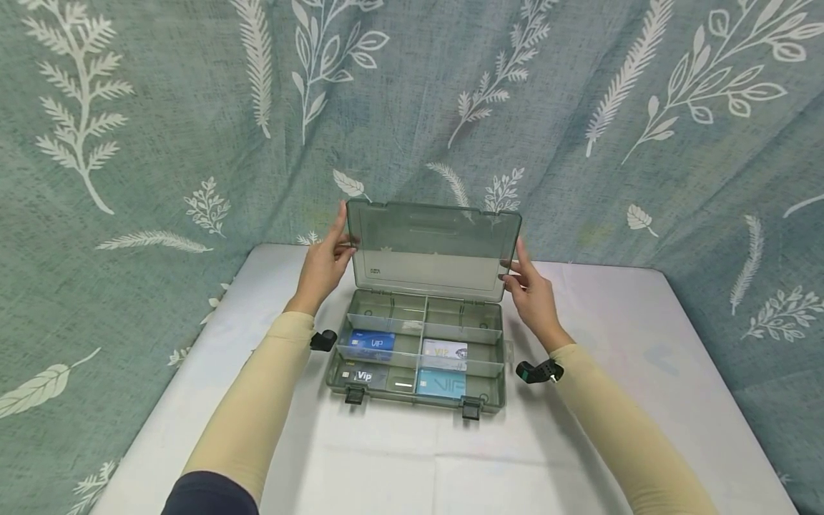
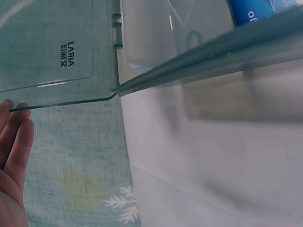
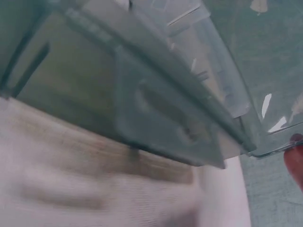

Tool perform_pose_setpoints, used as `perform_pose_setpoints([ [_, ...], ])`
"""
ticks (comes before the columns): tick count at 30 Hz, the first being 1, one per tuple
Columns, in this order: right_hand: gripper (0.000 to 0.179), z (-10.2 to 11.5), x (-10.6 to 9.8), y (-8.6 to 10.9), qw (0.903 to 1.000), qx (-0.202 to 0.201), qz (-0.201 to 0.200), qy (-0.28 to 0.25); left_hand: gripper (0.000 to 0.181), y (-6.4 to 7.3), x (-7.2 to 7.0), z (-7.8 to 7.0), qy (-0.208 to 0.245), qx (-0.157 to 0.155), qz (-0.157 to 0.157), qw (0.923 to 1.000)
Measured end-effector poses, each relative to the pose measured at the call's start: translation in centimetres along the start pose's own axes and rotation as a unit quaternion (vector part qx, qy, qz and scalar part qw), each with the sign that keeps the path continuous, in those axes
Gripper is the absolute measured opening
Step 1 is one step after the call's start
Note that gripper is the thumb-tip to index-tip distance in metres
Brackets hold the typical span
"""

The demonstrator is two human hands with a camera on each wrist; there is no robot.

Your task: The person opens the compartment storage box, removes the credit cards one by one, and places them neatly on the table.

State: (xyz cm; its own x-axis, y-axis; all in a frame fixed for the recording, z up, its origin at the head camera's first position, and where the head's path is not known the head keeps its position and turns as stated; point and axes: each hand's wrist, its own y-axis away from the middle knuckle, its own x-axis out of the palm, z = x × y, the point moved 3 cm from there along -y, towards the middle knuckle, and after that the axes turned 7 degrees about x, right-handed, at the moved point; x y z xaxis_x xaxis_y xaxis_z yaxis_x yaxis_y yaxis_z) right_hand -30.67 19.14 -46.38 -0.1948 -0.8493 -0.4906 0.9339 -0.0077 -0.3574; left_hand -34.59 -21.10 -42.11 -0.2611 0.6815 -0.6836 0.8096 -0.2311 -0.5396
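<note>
A translucent grey-green plastic storage box (image 1: 412, 398) lies on the table, its hinged lid (image 1: 438, 247) raised and leaning back. At the lid's left edge, my left hand (image 1: 324, 268) holds it with the fingertips. My right hand (image 1: 533, 297) grips the opposite edge, fingers partly behind the clear plastic. Inside the divided box are a blue VIP card (image 1: 372, 342), a dark Vip card (image 1: 363, 375), a pale VIP card (image 1: 445, 351) and a light-blue card (image 1: 440, 383). In the left wrist view, fingertips (image 2: 23, 111) meet the lid's rim; the right wrist view shows one fingertip (image 3: 296, 158) there.
Two dark latches, a left one (image 1: 354, 395) and a right one (image 1: 471, 408), hang at the box's front. A white cloth covers the table (image 1: 386, 472). Behind and beside it hangs a blue-green leaf-patterned curtain (image 1: 412, 107). The two back compartments hold no cards.
</note>
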Motion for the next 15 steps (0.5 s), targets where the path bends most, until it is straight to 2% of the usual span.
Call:
perform_pose_setpoints([
  [8,0.087,-0.5,0.5,0.4,0.9997,0.008,0.022,-0.006,0.096,0.4,0.2,0.5,0.007,-0.017,0.026,0.9995],
  [15,0.092,-1.3,1.0,0.9,0.9980,0.030,0.056,0.003,0.095,1.4,0.4,1.1,0.010,-0.025,0.047,0.9985],
])
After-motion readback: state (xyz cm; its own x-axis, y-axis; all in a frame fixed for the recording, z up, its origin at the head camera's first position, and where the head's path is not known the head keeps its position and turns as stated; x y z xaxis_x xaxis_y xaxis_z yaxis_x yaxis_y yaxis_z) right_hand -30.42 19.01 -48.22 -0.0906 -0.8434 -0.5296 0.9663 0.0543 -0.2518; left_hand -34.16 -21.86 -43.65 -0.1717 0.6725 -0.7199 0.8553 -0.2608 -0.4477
